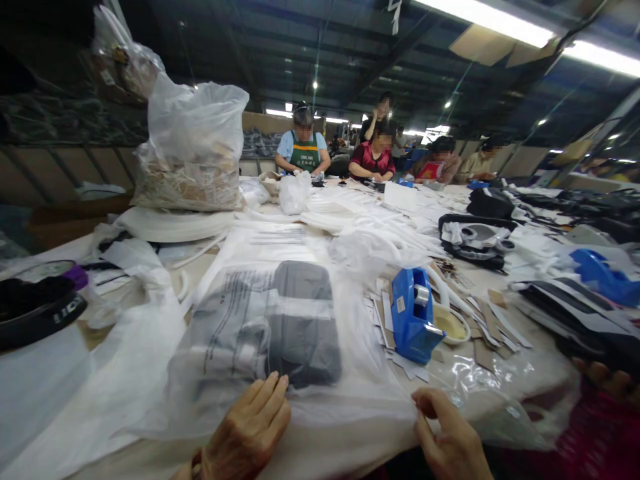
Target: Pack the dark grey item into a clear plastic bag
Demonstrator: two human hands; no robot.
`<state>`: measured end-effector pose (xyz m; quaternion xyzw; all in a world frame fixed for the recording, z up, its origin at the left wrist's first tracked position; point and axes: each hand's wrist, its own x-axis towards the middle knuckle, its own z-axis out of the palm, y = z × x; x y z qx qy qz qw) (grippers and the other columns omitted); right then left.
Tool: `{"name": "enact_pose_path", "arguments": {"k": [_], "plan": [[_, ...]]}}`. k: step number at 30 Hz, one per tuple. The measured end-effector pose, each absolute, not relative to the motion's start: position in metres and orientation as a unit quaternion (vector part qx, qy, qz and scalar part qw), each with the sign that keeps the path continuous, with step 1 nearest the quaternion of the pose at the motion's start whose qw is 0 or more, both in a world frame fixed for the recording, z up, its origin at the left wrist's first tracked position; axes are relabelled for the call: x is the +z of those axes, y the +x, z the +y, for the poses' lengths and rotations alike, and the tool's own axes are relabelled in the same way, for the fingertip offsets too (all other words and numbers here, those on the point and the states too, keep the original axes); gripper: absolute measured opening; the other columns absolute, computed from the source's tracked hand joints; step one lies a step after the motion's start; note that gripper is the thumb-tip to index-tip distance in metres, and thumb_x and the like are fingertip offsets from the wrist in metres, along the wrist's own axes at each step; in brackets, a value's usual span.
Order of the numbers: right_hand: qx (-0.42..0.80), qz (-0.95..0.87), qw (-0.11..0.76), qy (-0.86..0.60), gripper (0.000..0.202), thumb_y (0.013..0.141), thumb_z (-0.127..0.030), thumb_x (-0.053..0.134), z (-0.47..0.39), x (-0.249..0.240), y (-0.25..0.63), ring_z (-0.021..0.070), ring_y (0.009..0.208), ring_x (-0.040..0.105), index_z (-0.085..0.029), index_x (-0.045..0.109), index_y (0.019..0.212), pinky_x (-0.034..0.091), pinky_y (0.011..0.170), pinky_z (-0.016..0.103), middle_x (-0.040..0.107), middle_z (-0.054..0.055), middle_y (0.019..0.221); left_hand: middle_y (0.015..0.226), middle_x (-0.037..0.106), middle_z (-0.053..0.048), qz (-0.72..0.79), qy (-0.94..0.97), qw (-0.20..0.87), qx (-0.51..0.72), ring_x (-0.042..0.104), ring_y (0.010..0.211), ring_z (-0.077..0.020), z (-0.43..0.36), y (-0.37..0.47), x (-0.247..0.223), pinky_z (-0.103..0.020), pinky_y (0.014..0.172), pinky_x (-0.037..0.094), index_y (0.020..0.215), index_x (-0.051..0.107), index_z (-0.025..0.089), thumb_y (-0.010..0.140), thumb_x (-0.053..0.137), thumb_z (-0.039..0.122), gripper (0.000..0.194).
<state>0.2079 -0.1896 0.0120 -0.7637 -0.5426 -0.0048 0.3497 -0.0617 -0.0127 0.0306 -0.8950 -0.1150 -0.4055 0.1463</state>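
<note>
Here the left hand (247, 430) lies palm down at the near edge of the bench (320, 460), its fingers stretched flat and close together on a clear plastic bag (270, 333); its grip is released, pressing rather than holding, and a dark band shows at the wrist. The right hand (450, 440) comes in from the lower right with its thumb and forefinger drawn together at the bag's near right corner, a pinching grip on the film's edge, the other fingers curled under. The bag lies flat on the bench straight ahead of both hands, and through it shows a dark grey folded item (303, 327) beside lines of black print that are too blurred to read. Just right of the bag stands a blue tape dispenser (413, 313) with a roll in it, among scattered card slips (493, 327). At the far left rests a black band (43, 313) with white letters, only partly legible. Behind the bag a big clear sack (193, 147) full of pale tags stands upright. At the far end of the bench several people sit working; one wears a green apron (305, 157) with white lettering too small to make out. Another blue dispenser (603, 277) lies at the far right.
</note>
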Motion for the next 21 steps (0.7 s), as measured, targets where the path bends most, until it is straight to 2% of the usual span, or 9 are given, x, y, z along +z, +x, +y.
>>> {"name": "enact_pose_path", "arguments": {"k": [1, 3, 6, 9, 12, 17, 21], "plan": [[0.08, -0.476, 0.4, -0.779, 0.011, 0.081, -0.026, 0.045, -0.189, 0.011, 0.206, 0.0171, 0.072, 0.062, -0.021, 0.052, 0.088, 0.048, 0.065, 0.027, 0.063, 0.001, 0.08, 0.093, 0.069, -0.007, -0.115, -0.894, 0.14, -0.411, 0.06, 0.094, -0.0175, -0.012, -0.062, 0.028, -0.029, 0.088, 0.039, 0.074, 0.061, 0.013, 0.092, 0.026, 0.005, 0.04], [0.214, -0.334, 0.488, -0.777, 0.028, 0.083, -0.044, 0.045, -0.186, 0.012, 0.201, 0.0182, 0.074, 0.062, -0.02, 0.052, 0.096, 0.049, 0.065, 0.027, 0.065, 0.003, 0.082, 0.095, 0.068, -0.008, -0.113, -0.891, 0.127, -0.421, 0.059, 0.099, -0.0187, -0.011, -0.063, 0.021, -0.03, 0.09, 0.038, 0.075, 0.061, 0.013, 0.091, 0.027, 0.004, 0.039], [0.29, -0.199, 0.552, -0.756, 0.055, 0.073, -0.064, 0.053, -0.177, 0.019, 0.191, 0.0174, 0.07, 0.059, -0.017, 0.052, 0.101, 0.048, 0.061, 0.026, 0.064, 0.003, 0.08, 0.099, 0.067, -0.01, -0.111, -0.89, 0.118, -0.427, 0.057, 0.103, -0.0209, -0.011, -0.065, 0.014, -0.032, 0.092, 0.038, 0.077, 0.062, 0.012, 0.09, 0.03, 0.003, 0.036], [0.305, -0.168, 0.591, -0.728, 0.062, 0.056, -0.057, 0.075, -0.169, 0.024, 0.182, 0.016, 0.077, 0.059, -0.016, 0.053, 0.098, 0.047, 0.067, 0.022, 0.063, 0.001, 0.078, 0.099, 0.067, -0.011, -0.11, -0.901, 0.13, -0.399, 0.058, 0.102, -0.0222, -0.013, -0.067, 0.02, -0.033, 0.091, 0.039, 0.079, 0.063, 0.01, 0.09, 0.031, 0.003, 0.034], [0.28, -0.127, 0.642, -0.702, 0.063, 0.045, -0.049, 0.083, -0.161, 0.028, 0.178, 0.0134, 0.073, 0.057, -0.017, 0.055, 0.091, 0.047, 0.066, 0.02, 0.06, -0.002, 0.072, 0.098, 0.068, -0.011, -0.105, -0.913, 0.136, -0.371, 0.059, 0.1, -0.0221, -0.016, -0.068, 0.032, -0.033, 0.09, 0.039, 0.079, 0.063, 0.009, 0.089, 0.031, 0.002, 0.035], [0.292, -0.092, 0.65, -0.696, 0.059, 0.04, -0.048, 0.084, -0.156, 0.027, 0.184, 0.008, 0.054, 0.047, -0.016, 0.06, 0.084, 0.036, 0.045, 0.016, 0.054, -0.005, 0.058, 0.102, 0.067, -0.01, -0.114, -0.924, 0.134, -0.34, 0.058, 0.103, -0.0208, -0.018, -0.072, 0.039, -0.032, 0.092, 0.039, 0.082, 0.065, 0.009, 0.089, 0.029, 0.0, 0.037], [0.261, -0.066, 0.661, -0.701, 0.06, 0.043, -0.05, 0.084, -0.164, 0.018, 0.194, 0.0072, 0.056, 0.046, -0.017, 0.061, 0.087, 0.036, 0.046, 0.014, 0.056, -0.005, 0.063, 0.105, 0.066, -0.009, -0.114, -0.926, 0.128, -0.336, 0.056, 0.107, -0.0196, -0.017, -0.074, 0.037, -0.03, 0.094, 0.039, 0.085, 0.065, 0.01, 0.087, 0.028, -0.001, 0.039]]}}
